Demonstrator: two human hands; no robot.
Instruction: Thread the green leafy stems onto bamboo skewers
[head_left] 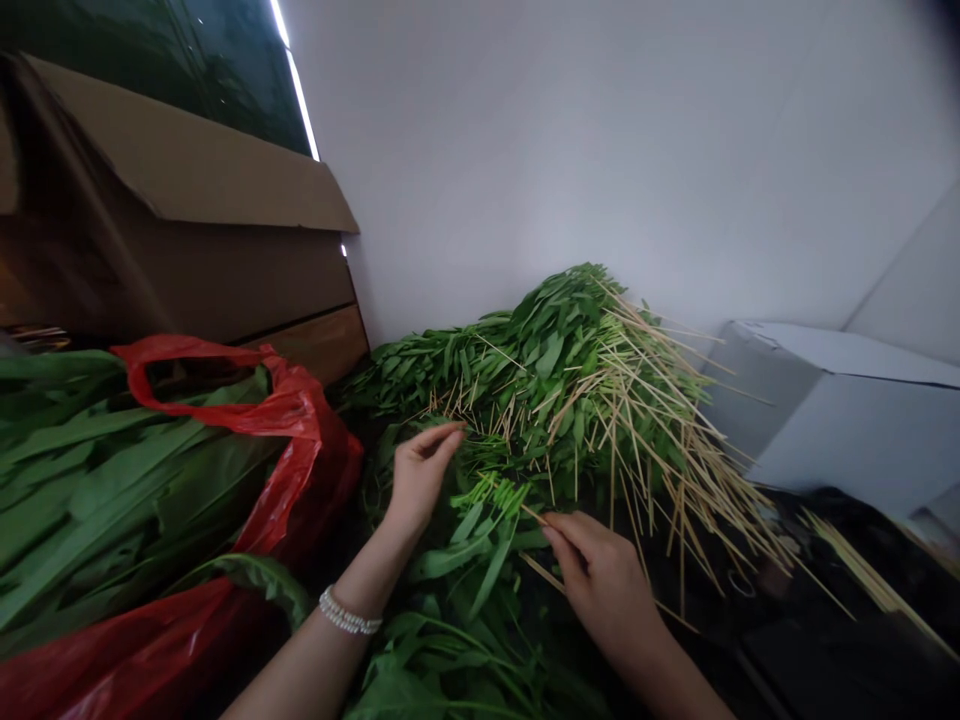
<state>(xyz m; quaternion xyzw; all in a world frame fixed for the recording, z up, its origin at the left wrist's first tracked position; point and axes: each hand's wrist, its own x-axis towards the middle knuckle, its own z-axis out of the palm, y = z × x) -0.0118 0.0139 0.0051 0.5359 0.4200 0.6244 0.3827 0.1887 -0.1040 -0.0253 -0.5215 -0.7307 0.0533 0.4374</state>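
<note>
My right hand [600, 575] pinches the end of a thin wooden skewer [534, 516]. Several leafy green stems [491, 495] are threaded on it side by side, their leaves hanging down. To the upper left, my left hand [421, 470] has its thumb and forefinger pressed together near the stem ends; whatever is between the fingertips is too small to make out. A beaded bracelet [349, 612] circles my left wrist. Beyond both hands rises a heap of skewered greens [547, 345], with many bare skewer ends [675, 440] fanning out to the right.
At the left, a red plastic bag [300, 420] holds long green leaves [135, 490]. Behind it stands an open cardboard box [225, 270]. Loose greens [450, 660] lie below my hands. A white box [832, 410] and more loose skewers [862, 560] are at the right, with a white wall [600, 150] behind.
</note>
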